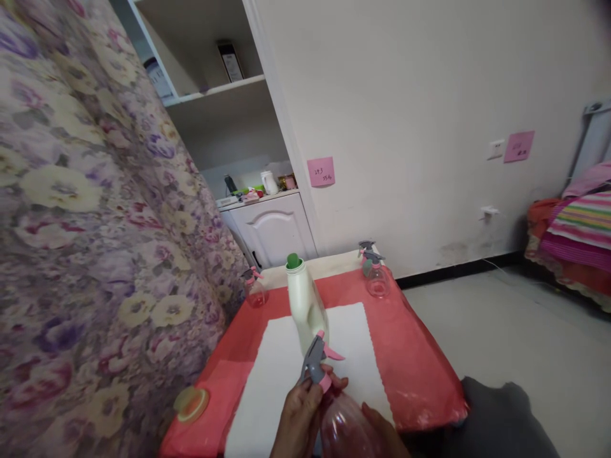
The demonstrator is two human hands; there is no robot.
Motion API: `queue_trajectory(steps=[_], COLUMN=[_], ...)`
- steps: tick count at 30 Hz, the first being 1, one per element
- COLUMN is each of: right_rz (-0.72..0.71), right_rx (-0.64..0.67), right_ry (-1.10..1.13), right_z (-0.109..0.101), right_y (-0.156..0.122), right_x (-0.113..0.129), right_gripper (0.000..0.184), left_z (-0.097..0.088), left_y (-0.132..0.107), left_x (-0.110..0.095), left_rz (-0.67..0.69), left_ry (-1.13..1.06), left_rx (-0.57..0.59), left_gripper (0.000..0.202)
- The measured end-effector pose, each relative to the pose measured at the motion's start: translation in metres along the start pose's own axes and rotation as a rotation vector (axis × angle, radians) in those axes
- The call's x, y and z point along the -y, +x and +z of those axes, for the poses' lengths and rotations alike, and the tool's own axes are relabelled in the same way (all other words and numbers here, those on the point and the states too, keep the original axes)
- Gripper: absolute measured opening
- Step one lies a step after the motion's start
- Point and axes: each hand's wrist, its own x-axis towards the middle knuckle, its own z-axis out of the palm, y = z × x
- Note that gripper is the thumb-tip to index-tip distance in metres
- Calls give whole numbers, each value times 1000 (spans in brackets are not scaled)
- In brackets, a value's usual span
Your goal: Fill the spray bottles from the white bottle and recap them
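Note:
My left hand is closed round the neck of a clear pink spray bottle at the bottom edge, just below its grey and pink trigger head. My right hand lies against the bottle's right side; its fingers are mostly hidden. Just beyond stands a white jug with a green cap, on a white mat that lies on the red-covered table.
Two more pink spray bottles stand at the far table corners, one left and one right. A round orange lid lies at the near left. A flowered curtain hangs at the left; white cupboard and shelves behind.

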Motion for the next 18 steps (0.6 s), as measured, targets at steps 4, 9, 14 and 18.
queue_trajectory(steps=[4, 9, 14, 18], right_rz=[130, 163, 274, 327], right_rx=[42, 81, -14, -66], right_ry=[315, 560, 570, 505], right_z=[4, 11, 7, 4], right_y=[-1, 2, -1, -4], right_x=[7, 9, -1, -7], right_gripper=[58, 49, 46, 48], left_z=[4, 12, 13, 6], left_y=[-3, -6, -3, -1], left_x=[0, 3, 10, 20], left_rz=[-2, 9, 13, 59], left_ry=[-67, -146, -179, -165], left_rx=[-14, -101, -156, -141], left_gripper=[28, 23, 23, 23])
